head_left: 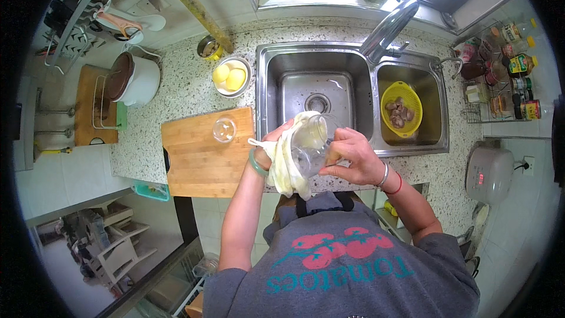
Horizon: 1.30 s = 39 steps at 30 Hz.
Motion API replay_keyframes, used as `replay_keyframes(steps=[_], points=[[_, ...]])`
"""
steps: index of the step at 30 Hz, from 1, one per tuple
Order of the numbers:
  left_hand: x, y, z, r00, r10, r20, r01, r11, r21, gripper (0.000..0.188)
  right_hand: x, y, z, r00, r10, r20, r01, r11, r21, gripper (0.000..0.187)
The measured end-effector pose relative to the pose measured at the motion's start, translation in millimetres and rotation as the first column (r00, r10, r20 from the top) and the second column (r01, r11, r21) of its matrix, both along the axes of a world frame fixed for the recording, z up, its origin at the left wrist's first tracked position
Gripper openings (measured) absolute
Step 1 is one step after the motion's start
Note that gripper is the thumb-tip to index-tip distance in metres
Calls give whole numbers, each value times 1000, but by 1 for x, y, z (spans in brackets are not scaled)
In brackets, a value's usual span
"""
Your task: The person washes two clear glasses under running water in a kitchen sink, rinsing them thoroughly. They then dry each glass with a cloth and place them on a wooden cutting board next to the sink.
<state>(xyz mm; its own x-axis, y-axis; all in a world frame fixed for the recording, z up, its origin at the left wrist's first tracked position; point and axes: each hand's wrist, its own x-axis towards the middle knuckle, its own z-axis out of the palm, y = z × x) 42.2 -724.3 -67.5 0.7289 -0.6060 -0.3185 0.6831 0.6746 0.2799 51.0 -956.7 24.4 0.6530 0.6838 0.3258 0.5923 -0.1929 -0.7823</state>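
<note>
- Clock directions run from the jug, with 12 o'clock toward the window.
- The jug (310, 147), of clear glass, is held in the air above the near rim of the sink, in front of the person's chest.
- The right hand (353, 154), at 3 o'clock, has its grip closed on the side of the jug, fingers curled and thumb pointing to 9 o'clock.
- The left hand (275, 133), at 9 o'clock, grips the cloth (285, 165) against the jug; most of its fingers are hidden.
- The cloth, pale yellow and white, touches the jug and hangs down toward 7 o'clock.
- At 9 o'clock the wooden board (203, 162) lies on the bench (182, 94), a small glass piece (224, 130) standing on it.
- At 10 o'clock, just beyond the board, the white bowl (246, 89) holds yellow, rounded pieces (236, 79).
- Further out at 10 o'clock stands the white pot (144, 81) with a brown lid.
- At 12 o'clock is the larger basin (288, 62), with a round drain.
- At 2 o'clock the yellow colander (411, 90) sits in the smaller basin (434, 135), holding brownish chunks (399, 113).
- At 1 o'clock the faucet (387, 34) rises behind both basins.
</note>
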Motion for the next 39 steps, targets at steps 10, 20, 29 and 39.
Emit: replay_keyframes(steps=[10, 20, 29, 39], points=[[-22, -15, 4, 881, 474, 15, -461, 850, 256, 43, -6, 3, -26, 981, -67, 180, 57, 997, 59, 26], [-32, -26, 33, 946, 324, -23, -325, 942, -77, 65, -11, -2, -26, 971, -113, 211, 106, 994, 40, 27], [-35, -43, 9, 824, 567, -7, -538, 787, 301, 60, -14, 12, -23, 741, -402, -538, 476, 879, -1, 23], [-44, -36, -3, 770, 614, 175, -630, 686, 365, 54, -32, 26, -39, 540, -275, -795, 601, 787, 137, 33]])
